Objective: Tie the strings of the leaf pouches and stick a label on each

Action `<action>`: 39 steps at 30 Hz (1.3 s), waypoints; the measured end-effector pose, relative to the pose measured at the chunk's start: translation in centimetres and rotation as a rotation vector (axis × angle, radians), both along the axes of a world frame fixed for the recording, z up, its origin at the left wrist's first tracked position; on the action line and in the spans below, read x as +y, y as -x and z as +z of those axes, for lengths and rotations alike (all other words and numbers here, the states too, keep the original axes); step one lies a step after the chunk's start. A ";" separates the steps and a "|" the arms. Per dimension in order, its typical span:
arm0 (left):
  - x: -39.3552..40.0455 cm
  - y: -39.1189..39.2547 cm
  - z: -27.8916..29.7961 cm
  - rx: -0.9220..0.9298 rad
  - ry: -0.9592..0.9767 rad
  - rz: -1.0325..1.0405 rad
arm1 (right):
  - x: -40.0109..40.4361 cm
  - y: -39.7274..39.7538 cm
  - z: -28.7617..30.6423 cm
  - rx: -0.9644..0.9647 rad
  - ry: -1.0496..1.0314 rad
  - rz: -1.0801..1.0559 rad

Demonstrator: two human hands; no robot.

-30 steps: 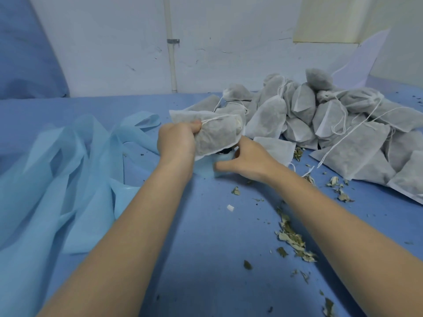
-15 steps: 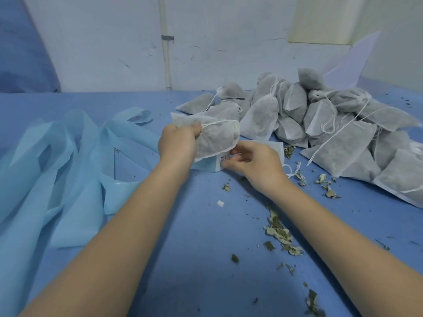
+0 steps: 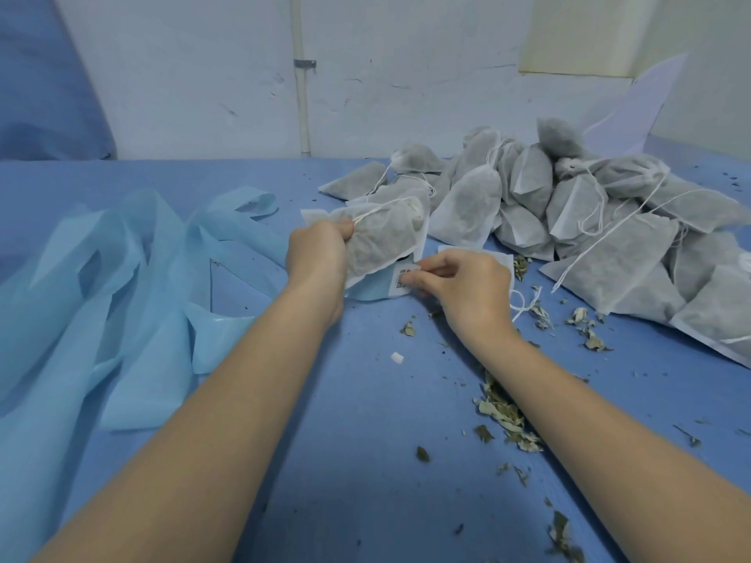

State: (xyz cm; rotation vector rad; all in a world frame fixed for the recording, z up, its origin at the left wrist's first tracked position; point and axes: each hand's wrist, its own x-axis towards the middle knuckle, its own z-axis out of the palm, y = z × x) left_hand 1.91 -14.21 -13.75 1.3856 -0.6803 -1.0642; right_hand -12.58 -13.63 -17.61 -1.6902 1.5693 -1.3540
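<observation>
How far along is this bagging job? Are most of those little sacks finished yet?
Done: I see no finished, labelled pouch set apart. In hand: the left hand grips one filled pouch by its neck, while the right hand pinches a barcode label on the light blue backing strip. Left: the pile of pouches beyond, many with loose strings and no visible labels, so most remains.

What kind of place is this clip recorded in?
Probably a small packing workshop for dried herbs: a heap of white drawstring mesh pouches filled with leaves on a blue cloth-covered worktable, loose dried leaf crumbs, and a white barcode label being handled.
</observation>
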 end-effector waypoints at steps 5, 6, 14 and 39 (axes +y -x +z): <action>-0.1 0.1 0.0 -0.063 0.029 0.008 | 0.6 -0.2 0.1 0.036 -0.008 -0.017; -0.1 0.2 0.0 -0.075 0.034 0.008 | 0.8 -0.3 0.1 0.048 -0.010 -0.015; 0.1 0.6 -0.2 -0.099 0.037 0.025 | 1.1 -0.9 -0.2 0.048 -0.003 -0.023; 2.4 1.2 -0.1 -0.339 0.500 -0.260 | 2.7 1.9 4.3 0.195 0.242 0.222</action>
